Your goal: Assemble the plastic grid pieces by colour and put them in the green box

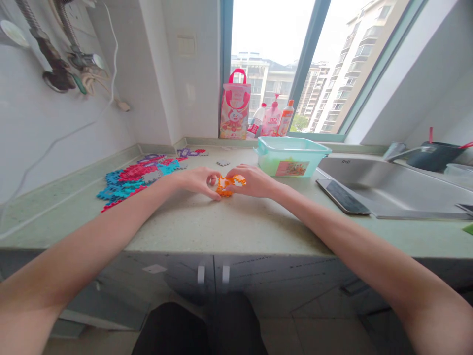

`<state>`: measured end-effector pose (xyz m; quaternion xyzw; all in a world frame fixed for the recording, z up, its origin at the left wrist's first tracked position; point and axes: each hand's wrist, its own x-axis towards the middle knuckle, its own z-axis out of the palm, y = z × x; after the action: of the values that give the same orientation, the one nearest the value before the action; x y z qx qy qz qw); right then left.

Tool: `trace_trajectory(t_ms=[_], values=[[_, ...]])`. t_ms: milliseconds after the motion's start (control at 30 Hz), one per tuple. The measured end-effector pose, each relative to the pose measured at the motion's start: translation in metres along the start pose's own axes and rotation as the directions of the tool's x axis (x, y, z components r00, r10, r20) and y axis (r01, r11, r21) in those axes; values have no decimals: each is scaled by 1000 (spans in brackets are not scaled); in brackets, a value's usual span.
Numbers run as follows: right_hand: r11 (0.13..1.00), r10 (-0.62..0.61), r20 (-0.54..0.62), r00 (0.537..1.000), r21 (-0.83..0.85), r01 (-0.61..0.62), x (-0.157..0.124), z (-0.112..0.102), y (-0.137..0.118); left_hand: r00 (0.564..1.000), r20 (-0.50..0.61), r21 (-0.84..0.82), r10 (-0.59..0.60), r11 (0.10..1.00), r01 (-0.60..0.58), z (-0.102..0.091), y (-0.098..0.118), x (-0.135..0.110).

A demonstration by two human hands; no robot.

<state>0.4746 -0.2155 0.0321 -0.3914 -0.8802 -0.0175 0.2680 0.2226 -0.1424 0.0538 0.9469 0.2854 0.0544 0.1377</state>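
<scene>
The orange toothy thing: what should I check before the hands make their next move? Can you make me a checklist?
1. Right hand gripping the orange toothed shape: ok, it has hold of the shape's right side.
2. Left hand close by: ok, it curves around the left side.
3. Shape is several pieces joined: cannot tell, the hands cover part of it.
4. Colored pieces neatly stacked: not ok, they lie in a jumbled heap beyond the left forearm.
5. Phone well away from the sink: not ok, it lies right at the sink's edge.
</scene>
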Motion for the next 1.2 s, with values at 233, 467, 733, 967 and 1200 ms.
trace_trajectory(t_ms=[233,467,733,967,1200], values=[[1000,11,108,994,-22,-9,1,7,-4,1000,12,-106,29,994,-28,2,-5,0],[976,194,-33,980,-89,-197,0,0,21,1000,9,-182,15,983,-13,8,-11,4],[848,468,15,884,-289,-444,-1,6,27,1000,-16,-127,-11,992,9,10,-11,5],[959,261,-100,960,-85,-270,1,1,21,1000,-14,-138,-27,990,25,8,-4,3],[984,-45,-36,998,170,51,1,1,4,999,-14,-172,34,984,-36,8,-6,2]])
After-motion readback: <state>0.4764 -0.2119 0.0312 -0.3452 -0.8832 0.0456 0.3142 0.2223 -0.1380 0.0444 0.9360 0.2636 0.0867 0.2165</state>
